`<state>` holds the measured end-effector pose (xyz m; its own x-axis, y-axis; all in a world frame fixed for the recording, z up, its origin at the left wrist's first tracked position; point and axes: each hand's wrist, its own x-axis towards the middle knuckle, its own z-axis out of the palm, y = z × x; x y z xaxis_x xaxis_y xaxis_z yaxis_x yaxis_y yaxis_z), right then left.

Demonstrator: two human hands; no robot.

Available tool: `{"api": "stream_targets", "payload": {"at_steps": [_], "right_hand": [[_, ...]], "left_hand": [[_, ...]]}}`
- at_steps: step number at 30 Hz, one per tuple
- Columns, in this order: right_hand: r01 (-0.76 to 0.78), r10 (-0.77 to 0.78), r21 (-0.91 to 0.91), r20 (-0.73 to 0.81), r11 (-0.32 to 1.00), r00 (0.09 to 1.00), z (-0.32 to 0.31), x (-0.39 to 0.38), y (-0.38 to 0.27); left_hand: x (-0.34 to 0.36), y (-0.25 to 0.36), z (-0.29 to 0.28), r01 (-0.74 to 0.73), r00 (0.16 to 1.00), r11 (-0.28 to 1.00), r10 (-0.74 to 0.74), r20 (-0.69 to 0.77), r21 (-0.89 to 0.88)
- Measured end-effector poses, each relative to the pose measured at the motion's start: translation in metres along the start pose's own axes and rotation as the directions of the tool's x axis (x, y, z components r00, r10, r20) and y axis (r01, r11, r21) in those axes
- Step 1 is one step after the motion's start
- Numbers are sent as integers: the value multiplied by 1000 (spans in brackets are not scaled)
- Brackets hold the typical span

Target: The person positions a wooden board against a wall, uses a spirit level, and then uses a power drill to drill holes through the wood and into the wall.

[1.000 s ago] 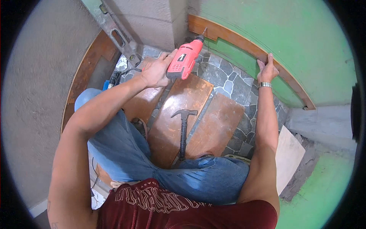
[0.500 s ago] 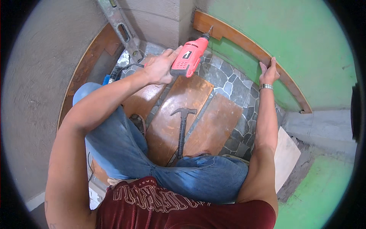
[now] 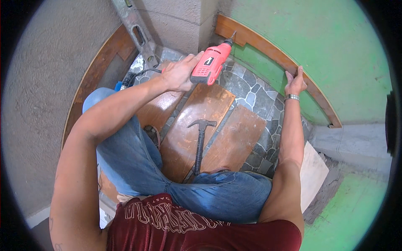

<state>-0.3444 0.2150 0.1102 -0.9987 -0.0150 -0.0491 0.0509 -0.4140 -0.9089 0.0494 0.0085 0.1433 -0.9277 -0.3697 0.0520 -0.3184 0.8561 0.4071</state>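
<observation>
My left hand [image 3: 183,74] is wrapped round a red power drill [image 3: 210,62], and part of its grip is hidden by my fingers. The drill's bit meets the left end of a long brown wooden strip [image 3: 268,47] lying along the green wall. Further right along the strip, my right hand [image 3: 296,82] grips its lower edge, with the fingers up on its face and the thumb lower. A small wooden block juts below the strip close to the bit.
A claw hammer [image 3: 201,140] lies across brown boards [image 3: 192,113] before my legs, over stone-patterned flooring [image 3: 264,102]. A metal spirit level [image 3: 140,37] leans in the corner at left. Another wooden strip [image 3: 98,62] runs along the grey wall. A pale panel [image 3: 312,173] lies at right.
The whole view has shifted slightly. Both hands keep their holds, and the drill's bit stays at the same end of the wooden strip.
</observation>
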Motion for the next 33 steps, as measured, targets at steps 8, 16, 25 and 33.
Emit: {"api": "stream_targets", "payload": {"at_steps": [8, 16, 25, 33], "right_hand": [[14, -14, -3, -1, 1000, 1000, -1, -1, 0], [29, -28, -7, 14, 1000, 1000, -1, 0, 1], [7, -7, -13, -20, 1000, 1000, 3, 6, 5], [28, -30, -31, -79, 999, 996, -5, 27, 14]], "left_hand": [[1, -5, 6, -27, 1000, 1000, 27, -14, 16], [1, -3, 6, -32, 999, 999, 32, -23, -36], [6, -26, 19, -63, 998, 997, 62, 17, 49], [14, -13, 19, 2, 1000, 992, 1, -24, 128]]}}
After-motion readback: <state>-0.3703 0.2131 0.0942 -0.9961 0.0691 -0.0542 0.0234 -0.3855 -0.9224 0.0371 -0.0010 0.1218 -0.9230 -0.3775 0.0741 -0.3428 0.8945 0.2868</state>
